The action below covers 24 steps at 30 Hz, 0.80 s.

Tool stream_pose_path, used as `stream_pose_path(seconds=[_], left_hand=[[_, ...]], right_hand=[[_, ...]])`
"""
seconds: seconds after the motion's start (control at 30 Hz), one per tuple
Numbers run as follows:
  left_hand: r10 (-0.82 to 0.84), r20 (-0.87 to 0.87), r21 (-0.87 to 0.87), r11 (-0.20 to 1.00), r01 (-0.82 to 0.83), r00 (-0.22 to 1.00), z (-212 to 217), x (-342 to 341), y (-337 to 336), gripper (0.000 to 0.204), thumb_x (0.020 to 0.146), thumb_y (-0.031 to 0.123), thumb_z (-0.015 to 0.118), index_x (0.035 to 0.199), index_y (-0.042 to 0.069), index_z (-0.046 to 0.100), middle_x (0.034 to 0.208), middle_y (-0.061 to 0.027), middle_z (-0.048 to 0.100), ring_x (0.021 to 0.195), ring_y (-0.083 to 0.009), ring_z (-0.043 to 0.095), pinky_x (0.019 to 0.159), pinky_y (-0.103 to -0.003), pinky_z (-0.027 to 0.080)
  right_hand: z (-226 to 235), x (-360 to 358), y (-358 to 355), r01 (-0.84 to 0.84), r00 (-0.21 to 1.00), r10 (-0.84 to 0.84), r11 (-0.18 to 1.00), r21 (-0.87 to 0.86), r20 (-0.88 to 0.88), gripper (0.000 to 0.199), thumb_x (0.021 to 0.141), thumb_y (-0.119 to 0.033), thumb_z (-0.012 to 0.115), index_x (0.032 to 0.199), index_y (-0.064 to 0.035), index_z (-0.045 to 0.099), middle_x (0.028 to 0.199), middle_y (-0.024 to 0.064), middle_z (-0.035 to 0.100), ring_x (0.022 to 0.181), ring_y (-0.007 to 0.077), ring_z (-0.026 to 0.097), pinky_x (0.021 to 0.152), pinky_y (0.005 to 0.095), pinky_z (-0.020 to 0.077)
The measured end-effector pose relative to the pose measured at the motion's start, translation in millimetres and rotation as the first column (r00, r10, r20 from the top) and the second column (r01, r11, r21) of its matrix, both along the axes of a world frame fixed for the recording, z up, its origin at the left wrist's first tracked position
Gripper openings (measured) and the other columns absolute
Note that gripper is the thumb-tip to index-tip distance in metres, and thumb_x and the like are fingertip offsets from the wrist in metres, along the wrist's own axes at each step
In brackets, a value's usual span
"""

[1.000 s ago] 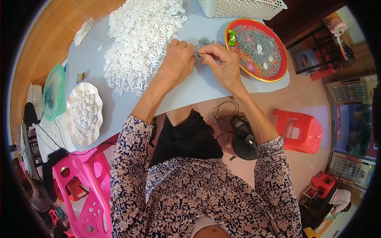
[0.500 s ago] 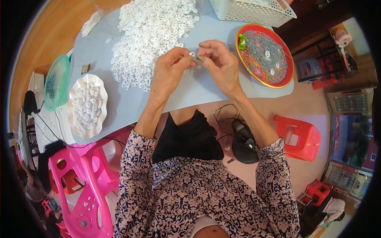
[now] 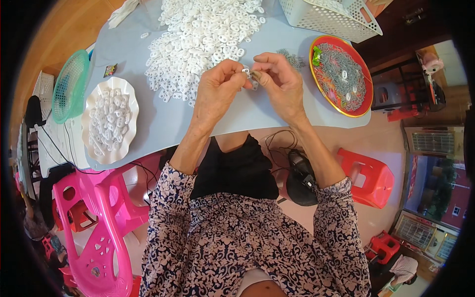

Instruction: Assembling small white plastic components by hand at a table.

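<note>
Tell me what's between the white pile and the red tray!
The head view shows a small grey heap on the table, the right hand, and a white piece between it and the left hand, which overlaps the white pile.

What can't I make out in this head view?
All in the head view:
Small white piece at the left hand: partly covered by fingers.
Whether the right hand holds anything: its own fingers hide it.
Pale basket: cut off by the top edge.
Grey pieces: too small to tell individual shapes.
</note>
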<state>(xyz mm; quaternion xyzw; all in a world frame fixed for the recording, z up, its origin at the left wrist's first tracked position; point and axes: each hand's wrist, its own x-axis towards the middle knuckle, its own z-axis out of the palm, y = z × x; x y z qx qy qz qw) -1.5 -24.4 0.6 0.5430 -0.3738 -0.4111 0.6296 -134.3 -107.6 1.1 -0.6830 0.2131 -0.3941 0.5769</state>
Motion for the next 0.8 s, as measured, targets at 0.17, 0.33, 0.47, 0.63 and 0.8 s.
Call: stream_pose_path(seconds=[0.17, 0.33, 0.47, 0.63, 0.8], left_hand=[[0.012, -0.004, -0.035, 0.999, -0.012, 1.0, 0.2, -2.9, 0.9, 0.006, 0.084, 0.007, 0.055, 0.081, 0.002, 0.059, 0.068, -0.0014, 0.061, 0.064, -0.0042, 0.053, 0.059, -0.019, 0.039], [-0.047, 0.007, 0.01, 0.999, 0.047, 0.999, 2.3, -1.4, 1.9, 0.008, 0.084, 0.008, 0.055, 0.08, 0.001, 0.059, 0.067, -0.0009, 0.06, 0.065, -0.0054, 0.054, 0.062, -0.02, 0.042], [-0.044, -0.027, 0.01, 0.999, 0.044, 0.999, 7.1, -4.4, 3.8, 0.009, 0.084, 0.008, 0.055, 0.08, 0.001, 0.059, 0.067, -0.0008, 0.059, 0.064, -0.0055, 0.052, 0.062, -0.02, 0.041], [-0.051, 0.036, 0.013, 0.999, 0.051, 0.998, 4.0, -4.6, 4.6, 0.011, 0.085, 0.011, 0.054, 0.079, 0.002, 0.058, 0.064, 0.0011, 0.054, 0.061, -0.0049, 0.047, 0.057, -0.021, 0.037], [-0.026, 0.062, 0.007, 1.0, 0.026, 0.998, 4.7, -5.0, 4.9, 0.012, 0.085, 0.011, 0.051, 0.078, 0.002, 0.056, 0.064, 0.0017, 0.051, 0.062, -0.0049, 0.046, 0.056, -0.021, 0.036]], right_hand=[[-1.6, 0.7, 0.2, 0.023, 0.999, -0.024, 0.998, -0.05, -0.022, 0.023, 0.084, 0.001, 0.062, 0.107, 0.0001, 0.058, 0.094, 0.0041, 0.063, 0.084, 0.0085, 0.06, 0.073, 0.0222, 0.0489], [-2.6, -0.8, -0.1, 0.019, 1.0, -0.019, 1.0, -0.025, 0.008, 0.02, 0.085, 0.001, 0.061, 0.104, 0.0004, 0.06, 0.088, 0.0031, 0.064, 0.078, 0.0081, 0.06, 0.07, 0.0215, 0.0485], [-2.4, -2.9, -2.3, -0.017, 1.0, 0.017, 1.0, 0.001, 0.01, 0.012, 0.086, -0.001, 0.06, 0.098, 0.0011, 0.065, 0.081, 0.0016, 0.064, 0.072, 0.0062, 0.057, 0.066, 0.0202, 0.0467], [-2.8, -3.9, -6.1, -0.084, 0.996, 0.085, 0.996, 0.032, -0.014, 0.011, 0.087, -0.002, 0.06, 0.095, 0.0009, 0.066, 0.08, 0.0007, 0.063, 0.071, 0.0054, 0.055, 0.065, 0.0198, 0.0455], [-1.3, -4.4, -7.8, -0.106, 0.994, 0.104, 0.989, 0.103, 0.026, 0.009, 0.087, 0.0, 0.059, 0.094, 0.001, 0.065, 0.078, 0.0002, 0.061, 0.07, 0.0057, 0.054, 0.065, 0.0201, 0.0452]])
